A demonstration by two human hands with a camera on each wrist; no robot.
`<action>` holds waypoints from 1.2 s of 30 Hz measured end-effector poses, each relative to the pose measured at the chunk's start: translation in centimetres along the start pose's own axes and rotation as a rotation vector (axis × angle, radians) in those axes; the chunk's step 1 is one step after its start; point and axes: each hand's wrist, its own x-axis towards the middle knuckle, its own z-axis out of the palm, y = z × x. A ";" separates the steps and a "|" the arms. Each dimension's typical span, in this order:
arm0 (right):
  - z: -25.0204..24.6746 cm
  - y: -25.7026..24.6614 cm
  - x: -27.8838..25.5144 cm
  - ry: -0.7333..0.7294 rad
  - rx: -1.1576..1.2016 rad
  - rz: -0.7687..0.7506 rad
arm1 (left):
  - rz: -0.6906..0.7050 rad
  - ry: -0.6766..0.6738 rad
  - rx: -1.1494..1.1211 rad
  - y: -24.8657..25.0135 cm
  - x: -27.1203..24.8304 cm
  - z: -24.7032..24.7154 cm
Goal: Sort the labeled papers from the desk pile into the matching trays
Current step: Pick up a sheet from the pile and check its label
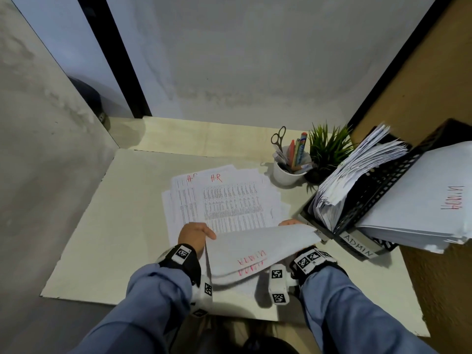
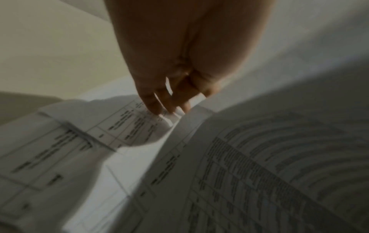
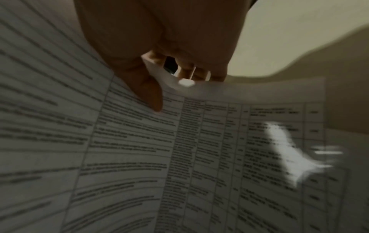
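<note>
A loose pile of printed papers (image 1: 224, 200) lies mid-desk, its top sheets marked "H-R" in red. My two hands lift a couple of sheets marked ADMIN (image 1: 258, 249) off its near edge, curled back toward me. My left hand (image 1: 204, 236) pinches their left corner, thumb on top. Its fingers (image 2: 159, 104) meet the paper edge in the left wrist view. My right hand (image 1: 291, 223) pinches the right corner, with its thumb (image 3: 151, 94) pressed on the printed sheet (image 3: 199, 149). At the right stand two slanted black mesh trays (image 1: 378, 190), one labelled ADMIN (image 1: 357, 247); the other's label is partly hidden.
Both trays hold thick stacks of paper (image 1: 357, 175); the top ADMIN sheet (image 1: 421, 200) overhangs the tray. A white cup (image 1: 287, 175) with scissors and pens and a small green plant (image 1: 328, 149) stand behind the pile. Grey walls close the back and left, a brown partition the right.
</note>
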 end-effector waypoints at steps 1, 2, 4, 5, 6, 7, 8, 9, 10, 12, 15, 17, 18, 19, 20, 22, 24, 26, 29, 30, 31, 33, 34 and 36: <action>0.1 0.0 0.0 -0.027 -0.019 0.025 | 0.020 0.061 0.056 0.1 0.4 0.0; 0.3 0.1 -0.1 -0.040 0.029 0.067 | 0.028 0.116 0.104 0.4 0.5 0.0; 0.6 0.9 0.7 -0.008 -0.014 0.085 | -0.024 0.155 0.150 0.8 0.9 0.0; 0.8 1.4 1.2 0.007 -0.023 0.085 | -0.037 0.160 0.142 0.8 1.2 0.2; 1.1 1.7 1.6 0.025 0.027 0.122 | -0.015 0.162 0.116 1.3 0.9 0.3; 1.3 2.0 2.0 0.050 0.100 0.158 | 0.034 0.165 0.095 1.6 0.8 0.5; 1.2 1.7 1.3 0.041 0.127 0.190 | 0.079 0.157 0.064 2.2 0.1 0.6; 1.1 1.1 0.2 0.043 0.073 0.141 | 0.108 0.126 0.005 2.5 -0.1 0.7; 0.5 0.3 -0.2 0.025 0.095 0.106 | 0.112 0.065 -0.061 3.0 -0.8 0.7; -0.5 -0.5 -1.2 -0.035 0.172 0.026 | 0.096 -0.054 -0.146 3.5 -2.0 0.3; -1.3 -1.3 -1.6 0.020 0.250 0.045 | 0.167 -0.161 -0.169 4.3 -3.7 0.0; -1.5 -2.7 -2.1 -0.087 0.278 0.053 | 0.335 -0.227 -0.120 5.9 -5.1 -0.1; -1.4 -3.4 -2.5 -0.107 0.260 0.050 | 0.387 -0.260 -0.104 6.8 -5.8 0.0; -1.3 -4.3 -2.9 -0.110 0.229 0.030 | 0.422 -0.281 -0.100 7.6 -6.1 -0.1; -1.4 -4.8 -3.0 -0.093 0.217 0.006 | 0.445 -0.289 -0.101 8.2 -6.1 0.0; -1.7 -6.2 -3.8 -0.104 0.236 -0.069 | 0.438 -0.297 -0.194 9.3 -5.9 0.0; -2.0 -7.3 -4.9 -0.155 0.274 -0.176 | 0.445 -0.275 -0.279 10.4 -6.1 0.2; -2.1 -8.5 -6.6 -0.139 0.276 -0.327 | 0.527 -0.200 -0.252 11.6 -6.4 0.3; -2.2 -9.1 -8.2 -0.035 0.239 -0.542 | 0.650 -0.095 -0.147 12.4 -6.8 0.2; -2.2 -9.0 -8.5 -0.009 0.221 -0.583 | 0.674 -0.075 -0.105 12.3 -6.8 0.2; -2.0 -8.5 -8.6 -0.005 0.216 -0.587 | 0.673 -0.060 -0.066 11.8 -6.6 0.3; -1.4 -7.0 -8.4 -0.009 0.196 -0.526 | 0.601 -0.066 0.008 9.9 -5.8 0.6; -0.8 -6.2 -8.5 -0.019 0.167 -0.472 | 0.533 -0.084 0.042 8.7 -5.4 0.9; 0.0 -4.0 -8.3 -0.048 0.110 -0.349 | 0.383 -0.137 0.135 6.6 -4.4 1.3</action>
